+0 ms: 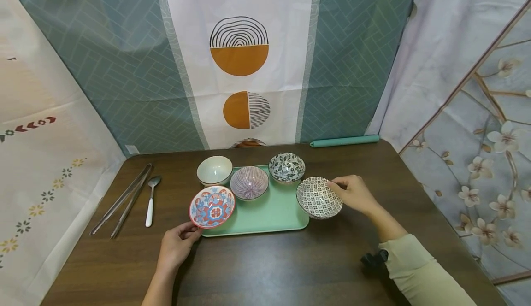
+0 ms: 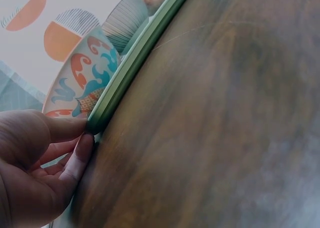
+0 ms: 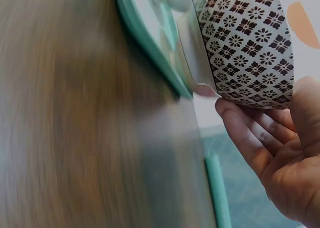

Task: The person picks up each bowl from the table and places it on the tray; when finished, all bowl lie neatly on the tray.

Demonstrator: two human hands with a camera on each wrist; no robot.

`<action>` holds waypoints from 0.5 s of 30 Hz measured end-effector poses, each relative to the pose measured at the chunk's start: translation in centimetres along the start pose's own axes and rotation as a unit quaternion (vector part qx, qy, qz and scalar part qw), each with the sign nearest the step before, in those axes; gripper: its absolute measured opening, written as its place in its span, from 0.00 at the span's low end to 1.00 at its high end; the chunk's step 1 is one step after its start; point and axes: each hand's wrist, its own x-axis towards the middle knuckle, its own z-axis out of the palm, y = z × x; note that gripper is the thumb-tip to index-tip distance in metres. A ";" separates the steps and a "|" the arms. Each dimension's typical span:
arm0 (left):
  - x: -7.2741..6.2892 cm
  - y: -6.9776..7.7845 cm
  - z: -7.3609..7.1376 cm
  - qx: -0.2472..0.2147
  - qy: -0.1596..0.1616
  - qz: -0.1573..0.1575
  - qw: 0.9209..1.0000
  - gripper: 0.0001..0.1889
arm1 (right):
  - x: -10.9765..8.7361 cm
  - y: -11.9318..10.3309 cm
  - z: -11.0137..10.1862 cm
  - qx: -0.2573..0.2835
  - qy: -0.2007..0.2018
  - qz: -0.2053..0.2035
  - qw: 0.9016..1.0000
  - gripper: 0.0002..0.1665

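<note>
My left hand (image 1: pixel 177 245) pinches the front left corner of a light green tray (image 1: pixel 265 217), thumb on top and a finger underneath in the left wrist view. Just beyond that thumb stands a red and blue patterned bowl (image 1: pixel 212 207), also seen side-on as a patterned bowl (image 2: pixel 90 72). My right hand (image 1: pixel 354 194) grips a brown-and-white patterned bowl (image 1: pixel 318 197), thumb at its rim and fingers below. That patterned bowl (image 3: pixel 250 45) is held up by the tray's right end. A purple striped bowl (image 1: pixel 250 184) sits on the tray.
A pale bowl (image 1: pixel 215 171) and a dark floral bowl (image 1: pixel 287 167) stand along the tray's back edge. Tongs (image 1: pixel 124 200) and a white-handled spoon (image 1: pixel 151 204) lie left. A green roll (image 1: pixel 344 141) lies at the table's back edge; a black object (image 1: pixel 374 258) is by the right sleeve.
</note>
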 end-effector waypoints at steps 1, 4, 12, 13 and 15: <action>0.0 0.0 0.0 0.001 0.000 0.000 1.000 0.16 | 0.3 -0.4 0.3 0.002 0.003 0.001 1.000 0.13; 0.0 0.0 0.1 0.003 0.001 0.000 1.000 0.16 | 0.9 -1.3 1.5 0.011 0.009 0.009 1.000 0.12; 0.0 0.1 0.3 -0.001 -0.003 -0.003 1.000 0.16 | 1.3 -2.9 5.0 0.034 0.006 0.027 0.999 0.14; -0.1 0.1 0.3 -0.002 -0.002 -0.003 1.000 0.16 | 1.2 -3.0 5.4 0.035 0.005 0.028 0.999 0.14; -0.1 0.1 0.4 0.000 0.000 -0.001 1.000 0.16 | 1.0 -3.0 6.0 0.037 0.007 0.033 0.999 0.14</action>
